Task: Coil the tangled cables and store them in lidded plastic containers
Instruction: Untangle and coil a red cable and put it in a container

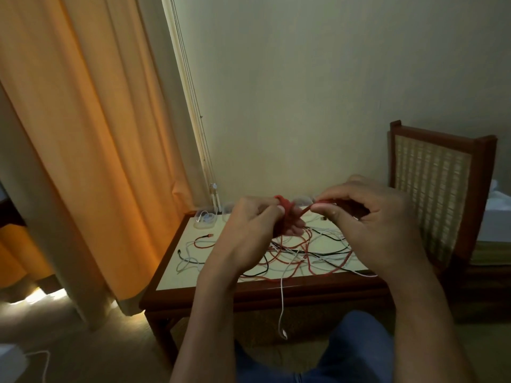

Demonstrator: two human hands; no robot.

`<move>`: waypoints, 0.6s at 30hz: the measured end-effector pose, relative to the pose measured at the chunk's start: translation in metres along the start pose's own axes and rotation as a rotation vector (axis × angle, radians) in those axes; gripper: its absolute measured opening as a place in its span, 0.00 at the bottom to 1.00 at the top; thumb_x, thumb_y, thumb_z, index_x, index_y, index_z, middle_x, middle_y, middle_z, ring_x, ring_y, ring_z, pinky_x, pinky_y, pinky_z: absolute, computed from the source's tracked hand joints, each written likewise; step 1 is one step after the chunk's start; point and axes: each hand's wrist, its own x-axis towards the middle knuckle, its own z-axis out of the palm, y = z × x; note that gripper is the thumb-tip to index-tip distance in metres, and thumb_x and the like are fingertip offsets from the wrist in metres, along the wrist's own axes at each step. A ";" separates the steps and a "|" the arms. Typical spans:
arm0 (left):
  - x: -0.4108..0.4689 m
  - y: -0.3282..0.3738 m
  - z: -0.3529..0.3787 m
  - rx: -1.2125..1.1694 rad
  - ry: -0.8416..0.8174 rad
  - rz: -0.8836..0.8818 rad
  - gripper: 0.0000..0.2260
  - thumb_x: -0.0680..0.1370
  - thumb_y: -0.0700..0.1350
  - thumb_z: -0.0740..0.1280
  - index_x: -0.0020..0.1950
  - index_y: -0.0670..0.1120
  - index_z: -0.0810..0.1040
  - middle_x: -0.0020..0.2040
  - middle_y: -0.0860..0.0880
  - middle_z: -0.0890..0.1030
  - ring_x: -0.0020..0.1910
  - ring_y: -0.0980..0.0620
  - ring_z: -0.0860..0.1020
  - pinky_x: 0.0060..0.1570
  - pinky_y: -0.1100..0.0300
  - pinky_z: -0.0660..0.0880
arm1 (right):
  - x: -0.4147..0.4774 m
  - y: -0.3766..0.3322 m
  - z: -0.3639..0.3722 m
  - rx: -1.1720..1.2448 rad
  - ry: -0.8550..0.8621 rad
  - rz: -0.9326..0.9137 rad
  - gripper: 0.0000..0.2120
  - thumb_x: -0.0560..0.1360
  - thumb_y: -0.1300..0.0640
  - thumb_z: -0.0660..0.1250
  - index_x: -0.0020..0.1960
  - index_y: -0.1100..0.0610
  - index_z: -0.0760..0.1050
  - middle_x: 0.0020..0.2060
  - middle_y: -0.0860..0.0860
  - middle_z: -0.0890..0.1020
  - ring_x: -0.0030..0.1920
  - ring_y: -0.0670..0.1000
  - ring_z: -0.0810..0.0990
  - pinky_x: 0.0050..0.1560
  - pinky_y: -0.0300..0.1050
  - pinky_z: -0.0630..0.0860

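Tabletop (171, 275) strewn with tangled cables (304, 252); above it, left hand (249, 230) grips a red cable (283, 202) wound round its fingers, right hand (373, 222) pinches the strand.

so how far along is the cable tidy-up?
Done: a clear container at the back left of the table seems to hold one white coil. In hand: the left hand has red cable wound round its fingers; the right hand pinches the strand feeding it. Left: the tangle of red, white and black cables covers the table, and a white cable hangs off the front edge.
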 end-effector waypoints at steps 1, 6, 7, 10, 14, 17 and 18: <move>-0.002 0.001 0.001 -0.030 -0.060 -0.011 0.17 0.84 0.35 0.54 0.52 0.31 0.82 0.45 0.35 0.85 0.45 0.42 0.86 0.45 0.60 0.81 | 0.000 -0.001 0.001 -0.008 0.034 -0.032 0.07 0.71 0.55 0.77 0.49 0.52 0.85 0.41 0.44 0.82 0.42 0.43 0.80 0.41 0.33 0.75; -0.008 0.008 -0.003 -0.120 -0.263 -0.009 0.23 0.79 0.44 0.53 0.46 0.28 0.81 0.39 0.32 0.83 0.36 0.36 0.83 0.37 0.54 0.78 | 0.000 0.007 0.010 0.084 0.145 -0.041 0.06 0.72 0.58 0.77 0.49 0.56 0.85 0.42 0.48 0.83 0.43 0.47 0.82 0.42 0.38 0.76; -0.008 0.008 -0.003 -0.150 -0.297 -0.006 0.23 0.79 0.44 0.52 0.45 0.30 0.81 0.38 0.33 0.83 0.34 0.38 0.83 0.35 0.56 0.78 | 0.000 0.010 0.014 0.141 0.148 -0.013 0.06 0.73 0.58 0.76 0.50 0.56 0.85 0.42 0.47 0.83 0.44 0.48 0.82 0.43 0.39 0.76; -0.009 0.008 -0.001 -0.296 -0.352 0.019 0.22 0.79 0.45 0.51 0.42 0.34 0.82 0.35 0.36 0.82 0.30 0.41 0.80 0.33 0.58 0.77 | -0.001 0.017 0.026 0.367 0.119 0.106 0.05 0.77 0.52 0.72 0.50 0.51 0.85 0.41 0.44 0.84 0.44 0.48 0.83 0.44 0.39 0.77; -0.009 0.012 0.003 -0.616 -0.249 0.089 0.24 0.78 0.46 0.51 0.38 0.39 0.84 0.32 0.40 0.82 0.29 0.45 0.80 0.32 0.60 0.77 | -0.004 0.025 0.037 0.397 -0.015 0.167 0.06 0.76 0.49 0.71 0.51 0.49 0.84 0.40 0.43 0.84 0.43 0.44 0.82 0.46 0.35 0.75; -0.008 0.016 0.004 -0.803 -0.111 0.137 0.25 0.80 0.48 0.51 0.43 0.39 0.86 0.40 0.39 0.84 0.38 0.45 0.84 0.41 0.57 0.81 | -0.007 0.022 0.040 0.394 -0.140 0.166 0.07 0.76 0.54 0.70 0.51 0.49 0.84 0.36 0.38 0.82 0.39 0.40 0.79 0.43 0.29 0.72; -0.007 0.018 0.004 -0.859 -0.093 0.148 0.24 0.80 0.48 0.53 0.48 0.38 0.87 0.45 0.38 0.85 0.44 0.43 0.85 0.47 0.57 0.82 | -0.008 0.019 0.041 0.415 -0.174 0.160 0.07 0.75 0.55 0.70 0.50 0.47 0.84 0.35 0.38 0.82 0.38 0.40 0.78 0.42 0.29 0.72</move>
